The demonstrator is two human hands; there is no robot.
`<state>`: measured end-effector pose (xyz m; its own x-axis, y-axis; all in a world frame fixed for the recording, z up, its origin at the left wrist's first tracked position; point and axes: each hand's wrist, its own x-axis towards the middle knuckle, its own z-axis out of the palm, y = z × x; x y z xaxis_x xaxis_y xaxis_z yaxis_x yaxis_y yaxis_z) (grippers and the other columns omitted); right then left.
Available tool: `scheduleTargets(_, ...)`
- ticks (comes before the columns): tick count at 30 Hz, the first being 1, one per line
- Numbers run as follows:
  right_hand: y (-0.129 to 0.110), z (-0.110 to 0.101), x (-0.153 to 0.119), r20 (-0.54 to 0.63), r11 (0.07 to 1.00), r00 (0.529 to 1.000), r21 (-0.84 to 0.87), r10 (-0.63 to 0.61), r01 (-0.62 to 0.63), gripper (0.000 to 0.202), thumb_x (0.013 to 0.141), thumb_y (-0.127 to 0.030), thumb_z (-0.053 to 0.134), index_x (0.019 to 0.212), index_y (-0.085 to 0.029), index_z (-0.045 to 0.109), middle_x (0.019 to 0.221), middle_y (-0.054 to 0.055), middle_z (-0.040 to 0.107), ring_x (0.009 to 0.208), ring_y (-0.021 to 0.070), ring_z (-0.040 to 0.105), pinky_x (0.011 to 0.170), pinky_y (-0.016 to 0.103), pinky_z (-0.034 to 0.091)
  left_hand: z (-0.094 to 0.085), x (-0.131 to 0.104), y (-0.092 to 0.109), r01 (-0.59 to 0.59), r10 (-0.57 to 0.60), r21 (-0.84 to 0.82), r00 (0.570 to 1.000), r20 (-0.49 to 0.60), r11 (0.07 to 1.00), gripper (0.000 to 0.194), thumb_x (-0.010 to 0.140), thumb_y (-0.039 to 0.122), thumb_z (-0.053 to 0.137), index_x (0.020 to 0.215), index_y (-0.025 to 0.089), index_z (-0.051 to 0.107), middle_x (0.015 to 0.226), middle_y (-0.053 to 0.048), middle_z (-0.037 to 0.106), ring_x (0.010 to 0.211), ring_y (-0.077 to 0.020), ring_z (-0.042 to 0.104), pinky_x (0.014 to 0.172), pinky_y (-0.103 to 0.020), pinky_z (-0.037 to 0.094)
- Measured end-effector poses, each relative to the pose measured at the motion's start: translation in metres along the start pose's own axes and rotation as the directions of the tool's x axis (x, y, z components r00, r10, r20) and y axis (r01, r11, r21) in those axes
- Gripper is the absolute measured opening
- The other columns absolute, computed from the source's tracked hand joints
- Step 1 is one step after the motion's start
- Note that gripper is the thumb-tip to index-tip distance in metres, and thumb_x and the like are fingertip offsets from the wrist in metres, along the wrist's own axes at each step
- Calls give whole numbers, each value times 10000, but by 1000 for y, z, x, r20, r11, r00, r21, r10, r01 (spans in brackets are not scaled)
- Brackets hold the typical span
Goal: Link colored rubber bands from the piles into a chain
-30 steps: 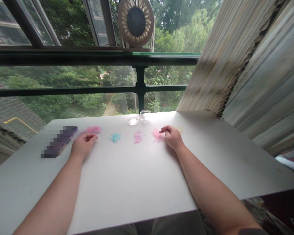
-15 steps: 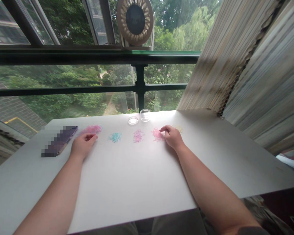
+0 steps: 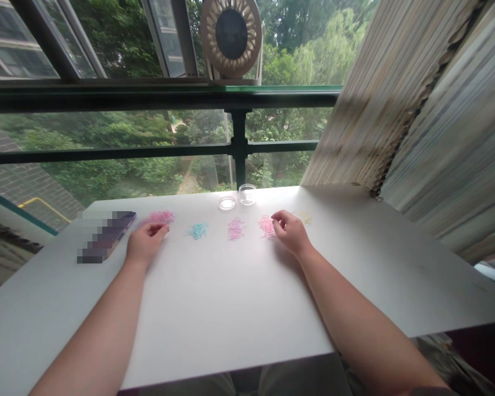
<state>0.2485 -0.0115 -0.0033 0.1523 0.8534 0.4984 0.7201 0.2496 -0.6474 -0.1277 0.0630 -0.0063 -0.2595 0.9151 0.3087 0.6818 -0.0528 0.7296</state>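
Note:
My left hand (image 3: 146, 243) rests near the left end of the row, thumb and fingers pinched; whatever they hold is too small to make out. Just behind it lies a mixed pink-purple pile (image 3: 161, 217) of thin strands that look like small rubber bands. My right hand (image 3: 292, 231) is closed, its curled fingertips at the right edge of a pink pile (image 3: 266, 225), partly covering it. Whether anything is between those fingers is hidden. Between the hands lie a teal pile (image 3: 197, 231) and a lilac pile (image 3: 236, 229). Beyond the right hand is a pale yellow pile (image 3: 304, 218).
A clear round container (image 3: 247, 195) and a clear round lid (image 3: 226, 204) stand at the back of the white table (image 3: 231, 308). A phone-like dark object (image 3: 111, 236), partly pixelated, lies left. Behind are a green railing (image 3: 165, 99), a fan (image 3: 231, 36) and a curtain (image 3: 355, 99).
The right hand's index finger has curled in from a more stretched pose over the pink pile. The left hand keeps its pinch. The whole view has shifted slightly.

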Motion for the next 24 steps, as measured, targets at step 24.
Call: scheduleTargets(24, -40, 15, -29, 502, 977, 844, 178, -190, 114, 111, 785, -205, 490, 765, -182, 597, 647, 12, 602, 566, 122, 503, 552, 240, 385, 16, -34, 33, -97, 168, -282, 955, 243, 955, 308, 686, 380, 647, 863, 131, 684, 842, -102, 715, 778, -212, 657, 720, -317, 501)
